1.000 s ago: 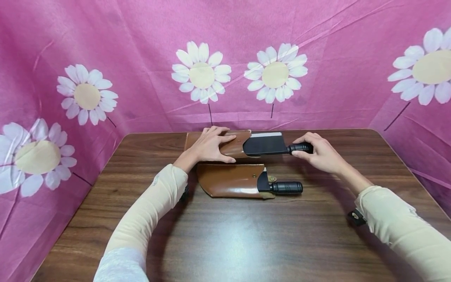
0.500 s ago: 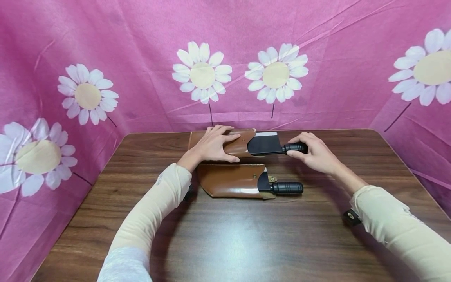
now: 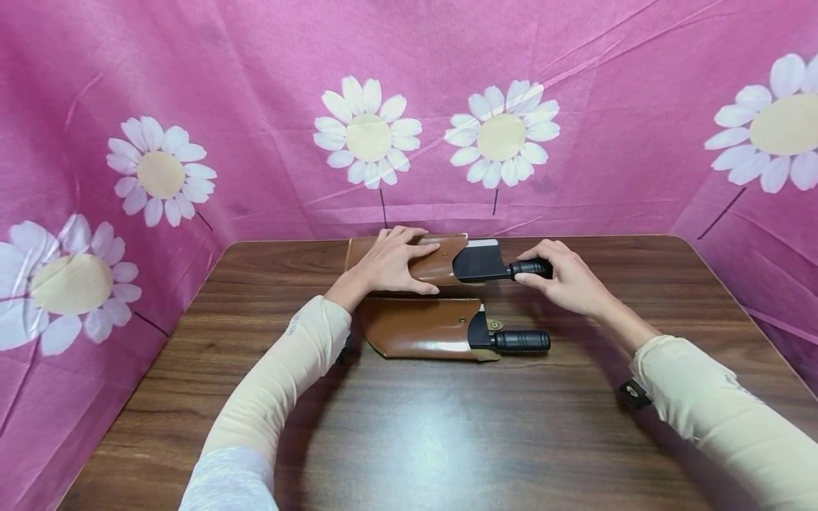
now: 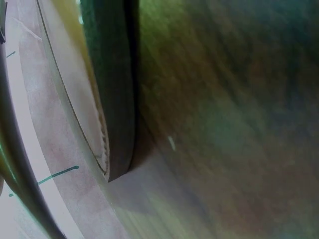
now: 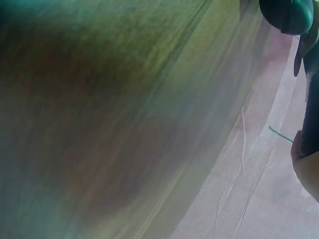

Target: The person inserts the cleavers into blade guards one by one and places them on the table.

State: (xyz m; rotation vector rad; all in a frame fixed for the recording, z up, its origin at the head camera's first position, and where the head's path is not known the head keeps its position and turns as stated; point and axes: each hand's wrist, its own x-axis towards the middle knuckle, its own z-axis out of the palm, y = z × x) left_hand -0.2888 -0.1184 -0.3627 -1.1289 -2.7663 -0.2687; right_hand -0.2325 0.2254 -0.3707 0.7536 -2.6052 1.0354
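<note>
In the head view, a cleaver (image 3: 478, 262) with a black blade and pale edge lies partly inside a brown leather sheath (image 3: 461, 245) at the table's far side. My left hand (image 3: 396, 262) is spread over that sheath, thumb along its near edge, and presses on it. With thumb and fingers, my right hand (image 3: 565, 278) grips the cleaver's black handle (image 3: 527, 267). Nearer me lies a second brown sheath (image 3: 415, 328) with another black-handled cleaver (image 3: 520, 341) in it. The left wrist view has a stitched sheath edge (image 4: 107, 134); the right wrist view catches a dark handle end (image 5: 289, 12).
The wood-grain table (image 3: 434, 440) carries both sheaths. A pink cloth (image 3: 275, 128) with white daisies hangs behind the table and at its sides. A small snap tab (image 3: 495, 325) sticks out beside the nearer cleaver's handle.
My right hand has moved left with the cleaver, so less of its blade shows outside the sheath. The far sheath and my left hand have shifted slightly right.
</note>
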